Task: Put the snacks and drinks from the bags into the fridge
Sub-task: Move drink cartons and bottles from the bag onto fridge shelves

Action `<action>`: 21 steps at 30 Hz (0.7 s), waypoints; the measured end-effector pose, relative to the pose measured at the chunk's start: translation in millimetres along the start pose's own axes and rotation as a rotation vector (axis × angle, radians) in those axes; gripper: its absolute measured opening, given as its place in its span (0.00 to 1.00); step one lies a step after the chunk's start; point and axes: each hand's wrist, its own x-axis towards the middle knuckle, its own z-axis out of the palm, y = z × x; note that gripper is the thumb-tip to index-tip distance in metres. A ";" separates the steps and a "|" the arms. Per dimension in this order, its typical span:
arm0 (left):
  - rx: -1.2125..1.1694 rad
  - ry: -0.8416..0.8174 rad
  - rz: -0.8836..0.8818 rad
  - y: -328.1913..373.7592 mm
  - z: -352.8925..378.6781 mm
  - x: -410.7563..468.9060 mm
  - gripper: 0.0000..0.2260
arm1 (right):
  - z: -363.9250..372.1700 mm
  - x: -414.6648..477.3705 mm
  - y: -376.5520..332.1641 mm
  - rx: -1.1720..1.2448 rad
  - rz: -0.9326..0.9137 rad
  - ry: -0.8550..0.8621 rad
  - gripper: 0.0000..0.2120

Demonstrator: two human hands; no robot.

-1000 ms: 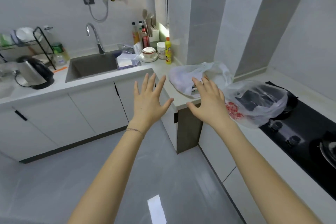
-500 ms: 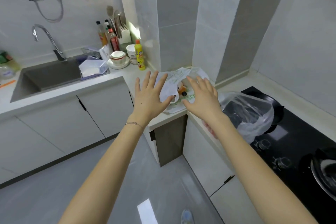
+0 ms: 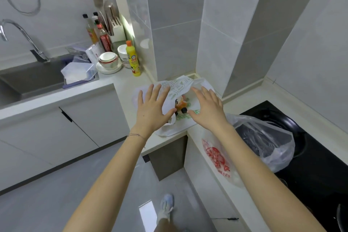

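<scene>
A white plastic bag (image 3: 179, 86) with green print lies on the corner of the white counter (image 3: 124, 83). Its mouth gapes toward me, and orange drink bottles with black caps (image 3: 181, 104) show inside. My left hand (image 3: 151, 110) is spread flat with straight fingers over the bag's left side. My right hand (image 3: 207, 109) is spread the same way over its right side. Neither hand grips anything. A second, clear bag (image 3: 263, 145) with red print and dark contents sits further right, partly on the black hob (image 3: 308, 156). No fridge is in view.
A yellow dish-soap bottle (image 3: 132, 58), stacked bowls (image 3: 108, 60), sauce bottles (image 3: 102, 33) and a knife block (image 3: 116, 28) crowd the back corner. The sink (image 3: 32, 79) with a plastic box (image 3: 78, 72) lies left. A tiled pillar (image 3: 177, 22) rises behind the bag. Grey floor is below.
I have come closer to the counter corner. Both open hands moved forward and now sit at either side of the white bag's mouth, where the orange bottles show more clearly.
</scene>
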 end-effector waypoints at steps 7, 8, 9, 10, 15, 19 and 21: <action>-0.044 -0.115 0.048 -21.2 48.0 58.8 0.38 | 39.8 70.1 19.5 0.014 0.071 -0.098 0.36; -0.042 -0.146 0.065 -23.9 55.9 67.7 0.38 | 47.3 79.7 21.9 0.010 0.089 -0.125 0.36; -0.034 -0.172 0.086 -26.3 63.6 76.9 0.39 | 55.0 89.2 24.6 0.004 0.105 -0.151 0.36; -0.028 -0.197 0.107 -28.4 71.4 85.6 0.39 | 61.9 98.0 27.4 -0.002 0.120 -0.177 0.36; -0.023 -0.322 0.182 -35.4 102.0 121.7 0.32 | 85.6 134.4 44.0 -0.022 0.190 -0.223 0.36; -0.036 -0.411 0.342 -39.4 120.5 137.0 0.29 | 105.4 150.6 57.6 0.015 0.261 -0.273 0.38; -0.017 -0.466 0.423 -44.3 129.6 140.8 0.27 | 116.7 153.9 63.2 0.032 0.295 -0.325 0.39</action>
